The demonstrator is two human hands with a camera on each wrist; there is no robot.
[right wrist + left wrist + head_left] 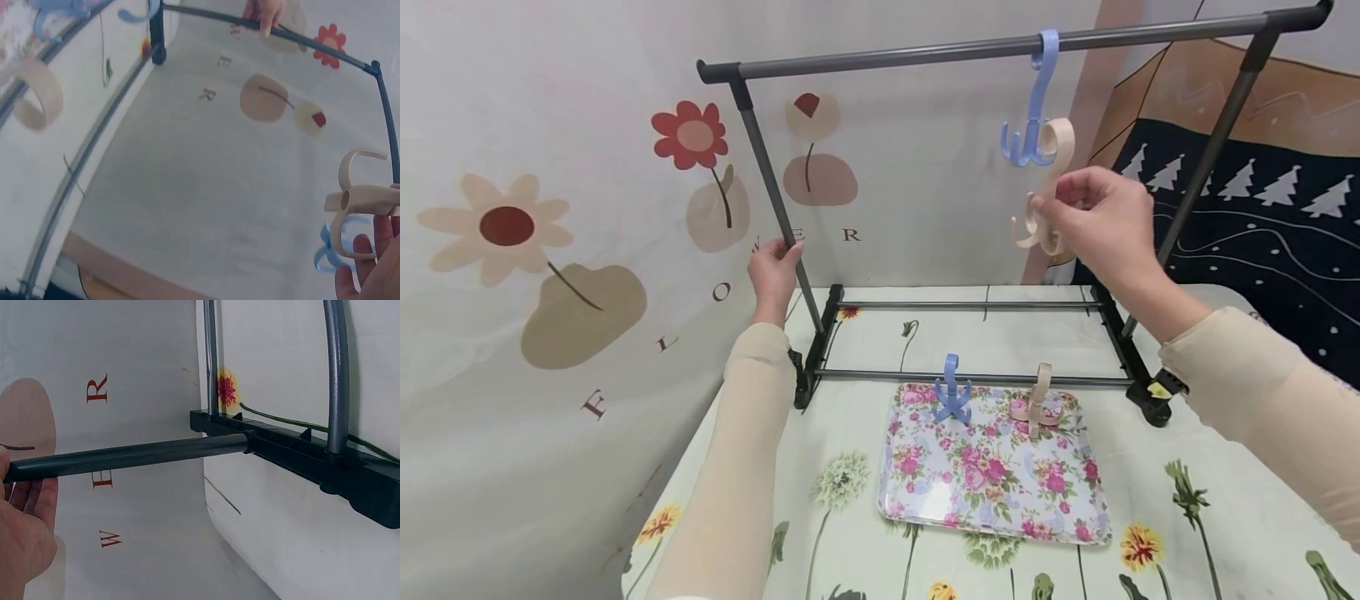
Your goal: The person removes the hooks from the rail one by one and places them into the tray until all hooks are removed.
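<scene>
My left hand (775,271) grips the left upright (767,167) of a grey metal garment rack. The left wrist view shows fingers (44,503) curled under that pole (137,456). A beige claw hook (1057,142) is pinched in my right hand (1108,221) below the top bar (887,58), its curved top upward. Just left of and behind it, a blue claw hook (1037,92) hangs from the bar. From the right wrist, the beige hook's prongs (344,212) face the camera, with the blue hook (326,250) partly hidden behind. Whether the two hooks touch, I cannot tell.
Another blue hook (952,392) and another beige hook (1037,404) hang on the rack's low front rail (880,377). Beneath them lies a floral tray (925,492) on the flower-print tablecloth (842,533). A printed curtain (910,233) stands behind, and dark tree-patterned fabric (1262,242) at the right.
</scene>
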